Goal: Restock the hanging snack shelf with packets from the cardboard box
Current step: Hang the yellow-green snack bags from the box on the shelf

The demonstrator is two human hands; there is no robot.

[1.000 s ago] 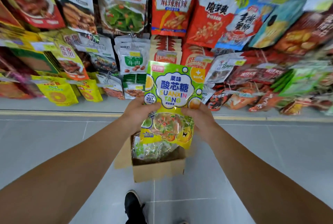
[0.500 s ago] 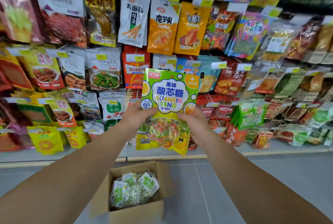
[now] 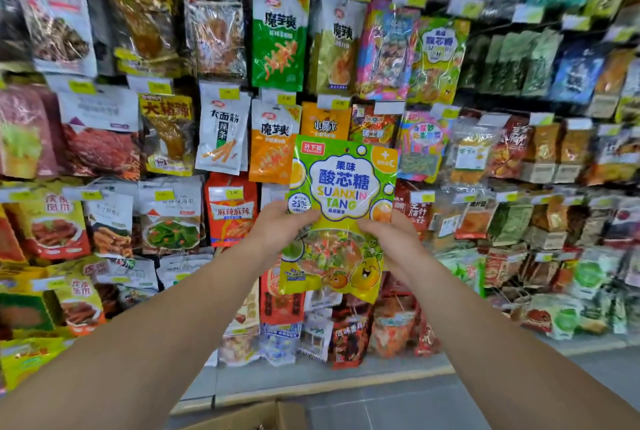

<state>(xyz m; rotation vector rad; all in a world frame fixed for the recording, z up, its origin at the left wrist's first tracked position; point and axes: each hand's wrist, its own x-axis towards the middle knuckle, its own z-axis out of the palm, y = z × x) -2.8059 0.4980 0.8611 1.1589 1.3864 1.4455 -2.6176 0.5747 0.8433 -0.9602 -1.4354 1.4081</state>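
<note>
Presently, a green-and-yellow candy packet (image 3: 343, 211) is held upright between both hands, its printed face turned toward the wearer. The left hand (image 3: 277, 228) grips the packet's left edge at mid-height, fingers curled behind and thumb across the front; the right hand (image 3: 391, 239) pinches the right edge likewise, slightly lower. The two-sided hold is judged to keep the floppy film flat and the top edge free, so that a hang hole, not discernible here, could be presented to a peg. The packet's upper half stands above both hands and its lower half hangs between and below them. A matching packet (image 3: 438, 59) is seen hanging on the hanging snack shelf (image 3: 221, 131), up and to the right of the right hand, well apart from it; this is judged the likely destination. The cardboard box (image 3: 256, 417) is seen only as a flap, far below the hands, beneath the forearms.
</note>
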